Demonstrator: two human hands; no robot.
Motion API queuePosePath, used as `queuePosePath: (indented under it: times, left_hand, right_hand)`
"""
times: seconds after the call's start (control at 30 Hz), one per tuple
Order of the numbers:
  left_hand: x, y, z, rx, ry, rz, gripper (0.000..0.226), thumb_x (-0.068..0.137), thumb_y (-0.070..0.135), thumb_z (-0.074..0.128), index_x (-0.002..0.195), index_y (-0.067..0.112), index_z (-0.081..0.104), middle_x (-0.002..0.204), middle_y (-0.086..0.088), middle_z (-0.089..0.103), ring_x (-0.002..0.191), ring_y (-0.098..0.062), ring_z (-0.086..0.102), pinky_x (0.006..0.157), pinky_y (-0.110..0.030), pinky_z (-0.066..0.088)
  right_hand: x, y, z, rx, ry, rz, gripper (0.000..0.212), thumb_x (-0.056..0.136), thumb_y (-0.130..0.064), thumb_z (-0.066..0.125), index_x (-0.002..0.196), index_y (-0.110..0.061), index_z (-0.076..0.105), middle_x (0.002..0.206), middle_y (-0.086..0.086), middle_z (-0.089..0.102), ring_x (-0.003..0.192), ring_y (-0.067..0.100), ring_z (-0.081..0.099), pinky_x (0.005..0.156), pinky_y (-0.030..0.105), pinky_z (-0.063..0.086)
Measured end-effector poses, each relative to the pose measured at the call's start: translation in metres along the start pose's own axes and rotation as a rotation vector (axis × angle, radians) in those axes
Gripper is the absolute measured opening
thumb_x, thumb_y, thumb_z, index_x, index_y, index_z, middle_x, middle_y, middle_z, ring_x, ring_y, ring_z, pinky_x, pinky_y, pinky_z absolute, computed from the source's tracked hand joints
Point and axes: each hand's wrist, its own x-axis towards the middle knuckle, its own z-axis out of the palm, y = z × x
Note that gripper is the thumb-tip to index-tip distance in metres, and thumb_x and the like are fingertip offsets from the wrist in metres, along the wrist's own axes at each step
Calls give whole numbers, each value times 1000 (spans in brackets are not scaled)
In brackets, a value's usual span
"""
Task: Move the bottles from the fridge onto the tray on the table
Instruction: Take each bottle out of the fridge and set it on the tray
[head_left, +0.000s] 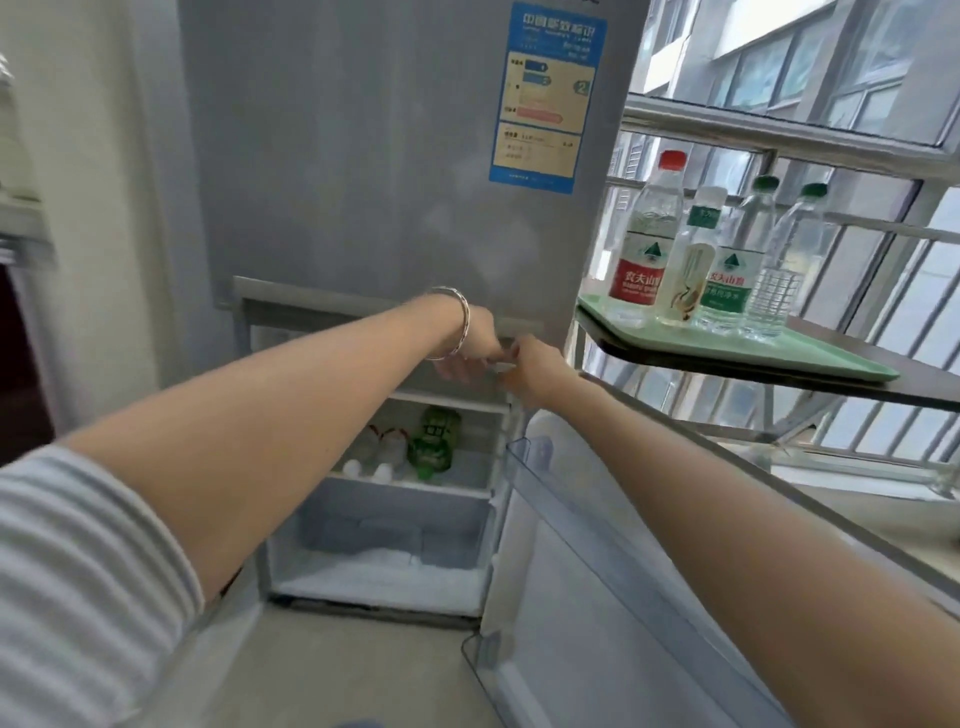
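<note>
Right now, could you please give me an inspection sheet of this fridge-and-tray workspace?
Surface: dark table beside the fridge, carrying a green tray.
Job's things: four bottles upright on the tray, including a red-capped bottle; a green bottle and white-capped bottles on the fridge shelf; lower door open.
Clutter: nothing seen.
Grippers: left hand and right hand together at the upper compartment's lower edge; grip unclear.
Cables: nothing seen.
Surroundings: window railing, buildings outside.
</note>
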Motion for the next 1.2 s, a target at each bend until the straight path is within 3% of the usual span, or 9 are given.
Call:
queuePosePath:
  times: [0.1, 0.2, 0.27, 0.43, 0.5, 0.57, 0.73, 0.93, 1.2]
  left_hand:
    - [13, -34, 17, 79, -41, -70, 35, 92, 30, 48, 103, 3, 67, 95, -9, 72, 78, -23, 66, 79, -39, 57]
    - [33, -64, 41, 166, -98, -123, 29, 85, 15, 47, 98, -2, 66, 74, -10, 64, 61, -24, 58, 62, -33, 50]
    - [49, -86, 59, 245, -132, -155, 33, 82, 11, 45, 101, -3, 67, 81, -15, 64, 66, -26, 57, 62, -32, 47]
    - [106, -141, 102, 251, -154, -191, 36, 94, 9, 40, 122, -5, 58, 120, -16, 62, 93, -31, 62, 87, -39, 52]
    - [120, -158, 114, 180, -87, -280, 37, 99, 7, 38, 133, -4, 48, 140, -16, 50, 126, -31, 51, 95, -34, 42]
    - [140, -172, 125, 116, -56, -318, 39, 101, 8, 36, 136, -5, 45, 144, -18, 45, 134, -30, 43, 102, -33, 37]
    - [195, -224, 168, 125, -109, -289, 40, 100, 12, 39, 138, -1, 45, 141, -13, 49, 130, -30, 47, 105, -33, 39]
    - [237, -263, 185, 77, -88, -271, 52, 85, 19, 51, 137, 24, 45, 135, -2, 56, 120, -24, 56, 101, -36, 44]
    - [211, -253, 177, 54, -49, -237, 56, 88, 18, 48, 141, 31, 37, 131, -1, 55, 114, -25, 58, 100, -40, 47]
  right_hand:
    - [2, -11, 40, -60, -181, -10, 45, 89, -21, 57, 129, -3, 50, 121, 16, 64, 99, 33, 66, 63, 33, 52]
    - [11, -17, 88, -152, -347, -47, 41, 90, -21, 54, 129, -8, 54, 119, 12, 65, 95, 28, 66, 62, 34, 56]
    - [24, -13, 122, -151, -422, -42, 41, 91, -22, 55, 131, -12, 53, 124, 10, 63, 97, 26, 63, 57, 29, 52]
    - [75, 12, 220, -104, -506, 148, 63, 87, -24, 64, 142, -12, 38, 134, 10, 55, 120, 29, 57, 93, 32, 49]
    - [92, 21, 253, -91, -490, 184, 68, 82, -25, 67, 143, -18, 37, 133, 8, 55, 119, 29, 57, 89, 31, 50]
    - [110, 34, 288, -80, -472, 210, 69, 79, -26, 64, 142, -26, 35, 132, 8, 54, 119, 30, 55, 88, 32, 49]
    - [142, 55, 339, -20, -427, 240, 78, 83, -27, 62, 149, -39, 20, 144, 13, 43, 129, 35, 45, 106, 41, 42]
    - [163, 70, 357, -35, -461, 158, 83, 86, -11, 59, 154, -30, 16, 143, 15, 45, 122, 32, 52, 98, 36, 48]
    - [133, 70, 337, -258, 21, 51, 36, 92, -7, 52, 127, -16, 48, 112, 17, 63, 97, 32, 60, 71, 34, 48]
